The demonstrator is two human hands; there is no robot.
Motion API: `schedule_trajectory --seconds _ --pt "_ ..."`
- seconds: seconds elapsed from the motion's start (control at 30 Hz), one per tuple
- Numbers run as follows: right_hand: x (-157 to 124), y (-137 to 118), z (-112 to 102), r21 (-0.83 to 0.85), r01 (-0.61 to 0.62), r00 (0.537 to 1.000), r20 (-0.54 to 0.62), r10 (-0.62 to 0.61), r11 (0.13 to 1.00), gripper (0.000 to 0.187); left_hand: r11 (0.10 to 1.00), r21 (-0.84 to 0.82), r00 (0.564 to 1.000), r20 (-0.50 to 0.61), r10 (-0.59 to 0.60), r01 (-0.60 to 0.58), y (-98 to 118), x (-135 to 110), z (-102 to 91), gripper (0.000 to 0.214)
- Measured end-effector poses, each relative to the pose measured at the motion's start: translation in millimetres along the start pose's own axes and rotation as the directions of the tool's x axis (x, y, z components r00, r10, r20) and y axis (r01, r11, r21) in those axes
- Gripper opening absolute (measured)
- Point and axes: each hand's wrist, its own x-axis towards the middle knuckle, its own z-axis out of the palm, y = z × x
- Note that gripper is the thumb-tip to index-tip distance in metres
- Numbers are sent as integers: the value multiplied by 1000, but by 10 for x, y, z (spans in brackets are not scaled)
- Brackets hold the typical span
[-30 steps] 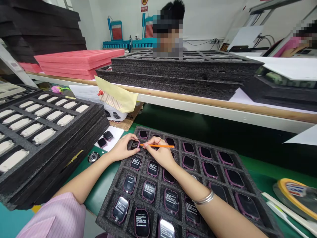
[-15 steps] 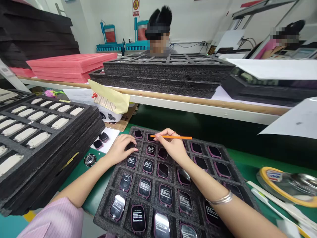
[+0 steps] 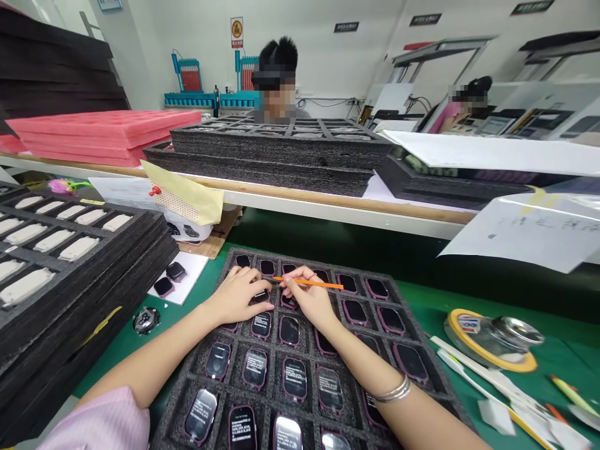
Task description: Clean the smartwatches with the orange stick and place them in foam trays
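A dark grey foam tray (image 3: 173,406) lies before me, its pockets holding many smartwatches with purple frames. My left hand (image 3: 239,297) rests over the upper left of the tray, thumb and fingers apart around a watch (image 3: 260,296) with a lit screen, which it partly covers. Between the fingers of my right hand (image 3: 309,300) is a thin orange stick (image 3: 328,285), its tip pointing left, close to my left fingertips. Several watches nearer me, such as this one (image 3: 295,378), show white text. Others toward the right, like this watch (image 3: 392,319), have dark screens.
Stacked foam trays (image 3: 135,269) with pale parts stand at left. Two watches (image 3: 164,286) lie on white paper, near a round watch part (image 3: 146,320). A tape roll (image 3: 452,337) and a white toothbrush (image 3: 462,375) are at right. A shelf (image 3: 328,209) crosses behind; a person sits beyond.
My view has swung to the right. Across the tray, my left hand has shifted from the left column to a watch one column over. My right hand, still holding the orange stick, has moved slightly nearer me.
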Motion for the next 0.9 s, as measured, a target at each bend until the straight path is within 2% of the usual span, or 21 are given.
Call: schedule_trajectory --seconds 0.33,0.57,0.77,0.9 --pt "-9 -9 -14 46 -70 988 139 63 997 50 991 -135 1000 -10 24 -25 -82 -19 2 25" --pt "-9 -20 -17 33 -88 980 180 81 996 51 984 -178 1000 -22 -8 4 -76 -30 9 23" --pt "-16 -32 -9 17 -89 977 198 84 996 50 965 -237 990 -51 -128 113 -74 -34 25 47" --pt "-7 -34 -2 5 -90 975 205 87 996 50 956 -259 987 -43 -153 137 -85 -37 39 47"
